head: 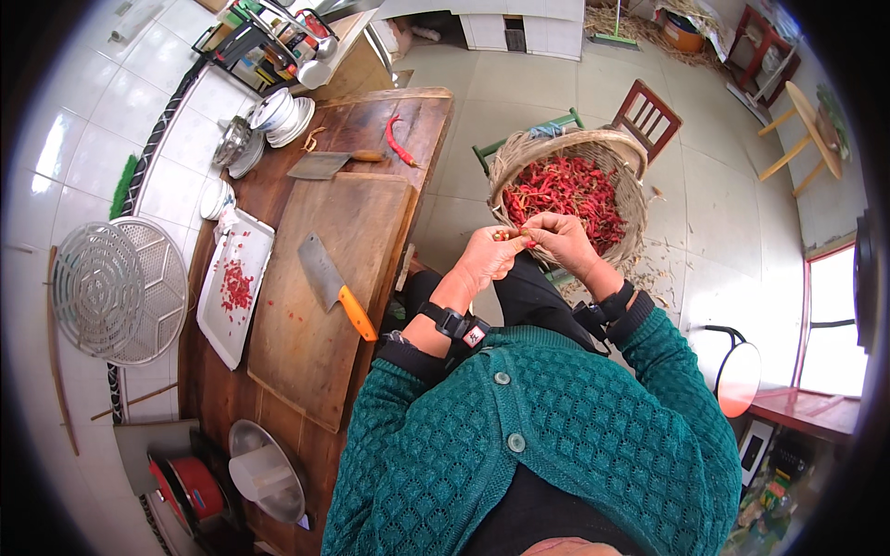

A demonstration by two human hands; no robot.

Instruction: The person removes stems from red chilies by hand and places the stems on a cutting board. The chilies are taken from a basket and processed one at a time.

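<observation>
Over the near rim of a wicker basket, my two hands meet fingertip to fingertip. My left hand is curled around small red chili peppers, whose ends show between the fingers. With thumb and forefinger, my right hand pinches at a red chili beside the left fingertips; the fingers hide most of it. A heap of red chili peppers, some with dry stems, fills much of the basket under its arched handle. Both wrists wear black straps.
Left of me, a wooden table bears a cutting board, an orange-handled cleaver, a second cleaver, one long red chili, a white tray with chopped red pieces, and a metal bowl. A wooden chair stands behind the basket.
</observation>
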